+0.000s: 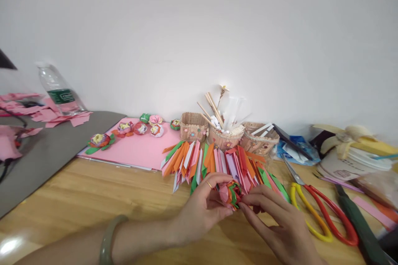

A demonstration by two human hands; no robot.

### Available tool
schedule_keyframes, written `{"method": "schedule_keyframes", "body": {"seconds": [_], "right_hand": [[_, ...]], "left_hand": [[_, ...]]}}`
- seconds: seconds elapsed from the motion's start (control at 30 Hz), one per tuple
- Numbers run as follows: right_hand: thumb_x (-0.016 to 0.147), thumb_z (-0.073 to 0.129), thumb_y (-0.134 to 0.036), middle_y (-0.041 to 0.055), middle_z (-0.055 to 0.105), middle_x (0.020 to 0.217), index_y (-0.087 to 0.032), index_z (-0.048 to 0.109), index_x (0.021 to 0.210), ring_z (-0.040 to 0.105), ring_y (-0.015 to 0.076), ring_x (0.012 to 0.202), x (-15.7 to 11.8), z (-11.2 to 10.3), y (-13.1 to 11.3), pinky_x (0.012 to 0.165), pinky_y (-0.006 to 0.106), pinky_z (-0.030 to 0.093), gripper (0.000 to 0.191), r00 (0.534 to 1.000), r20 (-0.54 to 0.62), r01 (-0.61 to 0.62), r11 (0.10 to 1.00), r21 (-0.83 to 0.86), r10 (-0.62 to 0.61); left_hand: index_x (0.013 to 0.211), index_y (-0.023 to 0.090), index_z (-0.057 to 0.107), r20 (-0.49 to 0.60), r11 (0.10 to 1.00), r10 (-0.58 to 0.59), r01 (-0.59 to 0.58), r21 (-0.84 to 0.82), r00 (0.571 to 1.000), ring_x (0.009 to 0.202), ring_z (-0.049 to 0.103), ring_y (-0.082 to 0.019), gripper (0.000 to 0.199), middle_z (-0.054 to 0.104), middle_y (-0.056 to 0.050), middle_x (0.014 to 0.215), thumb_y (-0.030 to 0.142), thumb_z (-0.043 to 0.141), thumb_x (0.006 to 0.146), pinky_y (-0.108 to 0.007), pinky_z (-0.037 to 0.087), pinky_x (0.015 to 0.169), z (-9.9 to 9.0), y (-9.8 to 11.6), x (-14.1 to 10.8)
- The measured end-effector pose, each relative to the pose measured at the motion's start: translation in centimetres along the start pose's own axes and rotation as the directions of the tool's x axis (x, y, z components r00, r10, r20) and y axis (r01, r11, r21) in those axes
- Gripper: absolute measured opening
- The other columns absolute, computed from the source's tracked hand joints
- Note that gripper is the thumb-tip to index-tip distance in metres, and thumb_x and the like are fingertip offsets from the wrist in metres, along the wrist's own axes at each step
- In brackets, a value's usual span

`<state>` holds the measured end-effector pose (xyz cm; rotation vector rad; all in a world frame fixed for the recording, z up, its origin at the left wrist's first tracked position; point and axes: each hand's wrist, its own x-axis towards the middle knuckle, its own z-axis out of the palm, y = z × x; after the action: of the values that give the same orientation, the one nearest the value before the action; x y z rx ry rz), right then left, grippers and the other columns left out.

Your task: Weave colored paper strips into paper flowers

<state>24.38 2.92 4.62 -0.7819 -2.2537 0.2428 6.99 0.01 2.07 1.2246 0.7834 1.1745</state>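
Head view: left hand [203, 205] clamped on paper flower [231, 194]; right hand [276, 219] touches its right side, can't tell if pinching. Folded strips [183, 159] lie beyond, scissors [303, 184] right.

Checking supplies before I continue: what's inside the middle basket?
The middle basket holds wooden sticks, small white pieces and clear strips. A small flower rises there, its base hidden. Anything deeper is covered by the basket's front and contents.

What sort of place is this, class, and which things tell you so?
Probably a paper-craft table: the left hand holds a paper flower, with folded paper strips and scissors lying nearby.
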Motion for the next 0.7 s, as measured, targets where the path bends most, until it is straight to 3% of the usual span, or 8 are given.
{"method": "schedule_keyframes", "body": {"seconds": [0.23,0.33,0.47,0.57,0.7], "right_hand": [[0.073,0.063,-0.01,0.0018,0.067,0.069,-0.023,0.064,0.092,0.063,0.0141,0.058,-1.2,-0.1,0.7,0.056,0.025,0.05,0.023,0.962,-0.092,0.208,0.911,-0.357,-0.256],[0.073,0.063,-0.01,0.0017,0.066,0.067,-0.022,0.064,0.093,0.061,0.0132,0.056,-1.3,-0.3,0.6,0.054,0.024,0.049,0.023,0.958,-0.111,0.211,0.912,-0.352,-0.265],[0.075,0.059,-0.012,0.0058,0.066,0.079,-0.02,0.061,0.105,0.064,0.0161,0.068,-1.5,0.1,0.9,0.058,0.025,0.051,0.03,0.979,-0.072,0.158,0.932,-0.325,-0.192],[0.078,0.056,-0.012,0.0061,0.067,0.083,-0.022,0.058,0.113,0.064,0.0172,0.072,-1.7,0.3,1.1,0.062,0.027,0.053,0.037,0.975,0.006,0.214,0.927,-0.308,-0.223],[0.078,0.054,-0.007,0.0052,0.066,0.081,-0.023,0.054,0.118,0.063,0.0159,0.07,-1.8,0.1,1.1,0.06,0.025,0.051,0.044,0.968,0.002,0.243,0.929,-0.279,-0.252]], "left_hand": [[0.108,0.021,0.049,-0.089,0.999,-0.041,0.04,-0.009,0.995,0.092,0.054,-0.017,0.043,0.047,-0.007,0.114,0.016,0.065,0.069,-0.031,0.045,0.08,0.0,0.1,0.2],[0.111,0.02,0.045,-0.092,0.997,-0.048,0.042,-0.062,0.995,0.092,0.055,-0.018,0.045,0.054,-0.007,0.106,0.017,0.065,0.07,-0.031,0.044,0.082,-0.2,-0.2,0.3],[0.113,0.019,0.043,-0.073,0.99,-0.043,0.032,-0.135,0.996,0.091,0.056,-0.017,0.047,0.058,-0.006,0.101,0.02,0.065,0.072,-0.032,0.043,0.082,-0.3,-0.4,0.3],[0.112,0.019,0.044,-0.084,0.988,-0.031,0.018,-0.153,0.996,0.091,0.055,-0.016,0.046,0.057,-0.005,0.1,0.02,0.066,0.071,-0.03,0.042,0.082,-0.3,-0.4,0.3],[0.111,0.02,0.044,-0.082,0.98,-0.037,0.02,-0.197,0.996,0.091,0.055,-0.015,0.045,0.058,-0.005,0.1,0.018,0.065,0.071,-0.03,0.041,0.083,-0.3,-0.2,0.3]]}}
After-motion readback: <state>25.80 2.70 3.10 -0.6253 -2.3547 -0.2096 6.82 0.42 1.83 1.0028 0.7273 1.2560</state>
